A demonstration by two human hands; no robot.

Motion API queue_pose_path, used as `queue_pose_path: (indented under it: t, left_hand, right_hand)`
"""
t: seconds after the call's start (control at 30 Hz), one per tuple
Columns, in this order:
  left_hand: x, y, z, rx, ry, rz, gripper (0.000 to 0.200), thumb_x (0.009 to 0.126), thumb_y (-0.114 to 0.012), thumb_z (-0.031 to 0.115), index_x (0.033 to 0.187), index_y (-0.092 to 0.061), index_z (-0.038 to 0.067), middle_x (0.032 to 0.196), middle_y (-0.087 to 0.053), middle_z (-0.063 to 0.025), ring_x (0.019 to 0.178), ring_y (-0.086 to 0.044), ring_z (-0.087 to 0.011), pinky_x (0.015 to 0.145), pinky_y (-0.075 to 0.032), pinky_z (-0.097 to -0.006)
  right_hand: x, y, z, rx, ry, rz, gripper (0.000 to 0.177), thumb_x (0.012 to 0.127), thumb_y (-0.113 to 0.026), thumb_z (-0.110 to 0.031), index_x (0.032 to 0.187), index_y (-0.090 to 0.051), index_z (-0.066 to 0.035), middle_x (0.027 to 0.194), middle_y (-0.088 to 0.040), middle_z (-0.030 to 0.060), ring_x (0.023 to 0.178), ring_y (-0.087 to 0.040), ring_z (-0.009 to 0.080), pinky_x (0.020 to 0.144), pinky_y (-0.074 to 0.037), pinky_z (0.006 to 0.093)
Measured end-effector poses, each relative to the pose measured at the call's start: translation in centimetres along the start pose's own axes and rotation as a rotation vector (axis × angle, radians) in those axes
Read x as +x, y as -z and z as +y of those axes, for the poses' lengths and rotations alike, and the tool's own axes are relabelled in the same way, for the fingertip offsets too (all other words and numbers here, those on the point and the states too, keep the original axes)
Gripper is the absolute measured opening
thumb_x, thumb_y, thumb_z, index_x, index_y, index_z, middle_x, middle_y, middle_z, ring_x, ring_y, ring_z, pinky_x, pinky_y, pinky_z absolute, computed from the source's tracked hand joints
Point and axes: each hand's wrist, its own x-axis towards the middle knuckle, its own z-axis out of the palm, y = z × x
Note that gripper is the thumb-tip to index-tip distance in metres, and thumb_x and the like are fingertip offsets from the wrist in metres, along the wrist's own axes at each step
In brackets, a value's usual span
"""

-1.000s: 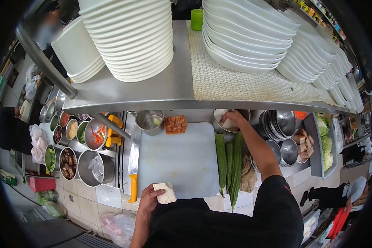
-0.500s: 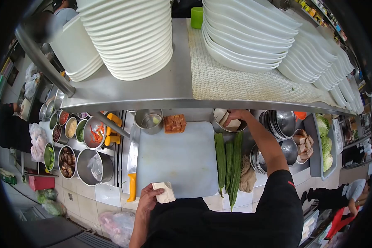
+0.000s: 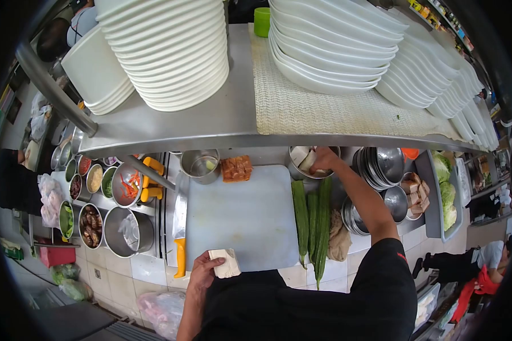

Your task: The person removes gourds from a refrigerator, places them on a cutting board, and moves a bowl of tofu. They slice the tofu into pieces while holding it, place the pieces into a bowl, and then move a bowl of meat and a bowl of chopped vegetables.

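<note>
My left hand (image 3: 203, 270) pinches a white block of tofu (image 3: 224, 263) between thumb and fingers, at the front edge of a white cutting board (image 3: 242, 219). Across the board, my right hand (image 3: 324, 159) reaches into a steel pot (image 3: 293, 169) holding white tofu pieces (image 3: 302, 157). Its fingers are curled down together among the pieces, and their tips are hidden. A browned block cut into slices (image 3: 236, 169) rests at the board's far edge. Along the left edge lies a cleaver with a yellow handle (image 3: 180, 257).
Long green ridged gourds (image 3: 322, 227) lie beside the board, next to a brown cloth (image 3: 338, 230). Steel bowls (image 3: 375, 170) are stacked at right. A metal shelf (image 3: 182, 128) bearing white dishes overhangs the far side. Ingredient pots (image 3: 129, 230) stand at left.
My right hand has shifted slightly inside the pot and now covers more of the tofu there. My left hand still holds its tofu block. The whole view has tilted a little.
</note>
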Motion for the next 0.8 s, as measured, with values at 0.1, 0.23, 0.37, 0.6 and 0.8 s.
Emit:
queue_pose_path:
  t: [0.1,0.23,0.37,0.6,0.8]
  left_hand:
    - [-0.1,-0.4,0.3,0.004,0.008,-0.007,0.033,0.074,-0.069,-0.005,0.106,-0.059,-0.005,0.098,-0.067,-0.015,0.089,-0.067,-0.0258,0.082,-0.056,-0.0385]
    - [0.1,-0.5,0.3,0.013,0.002,-0.032,0.033,0.075,-0.068,-0.005,0.106,-0.059,-0.005,0.098,-0.067,-0.0153,0.089,-0.067,-0.0258,0.082,-0.056,-0.0378]
    - [-0.3,-0.3,0.5,0.01,-0.002,-0.035,0.032,0.075,-0.068,-0.006,0.106,-0.059,-0.006,0.099,-0.066,-0.0157,0.089,-0.067,-0.0256,0.082,-0.056,-0.0375]
    - [-0.9,0.0,1.2,0.016,-0.003,-0.071,0.034,0.075,-0.068,-0.004,0.108,-0.058,-0.007,0.1,-0.066,-0.0163,0.09,-0.067,-0.0255,0.083,-0.055,-0.0379]
    - [-0.8,0.1,2.7,0.022,-0.052,-0.092,0.038,0.076,-0.068,-0.002,0.11,-0.055,-0.007,0.1,-0.065,-0.0162,0.092,-0.066,-0.0255,0.084,-0.055,-0.0385]
  right_hand:
    - [-1.0,-0.3,-1.3,-0.061,-0.029,0.073,0.074,0.048,-0.081,-0.032,0.11,-0.059,0.002,0.112,-0.06,0.0225,0.105,-0.059,0.036,0.092,-0.049,0.0363]
    - [-0.7,-0.8,-0.7,-0.092,-0.089,0.055,0.067,0.053,-0.079,-0.032,0.108,-0.059,0.002,0.107,-0.063,0.0222,0.1,-0.062,0.0369,0.089,-0.052,0.0382]
    - [-1.6,1.6,-1.5,-0.165,-0.185,0.113,0.066,0.052,-0.078,-0.033,0.108,-0.061,-0.001,0.109,-0.063,0.0201,0.102,-0.061,0.0354,0.09,-0.051,0.0394]
    - [-8.6,7.9,-6.2,-0.11,0.1,0.531,0.061,0.052,-0.076,-0.034,0.106,-0.063,-0.008,0.11,-0.063,0.0157,0.104,-0.058,0.0313,0.088,-0.047,0.0369]
    - [-10.3,3.5,-15.5,-0.095,-0.061,0.145,0.054,0.051,-0.075,-0.027,0.098,-0.063,-0.002,0.092,-0.066,0.0174,0.093,-0.064,0.0316,0.078,-0.054,0.0358]
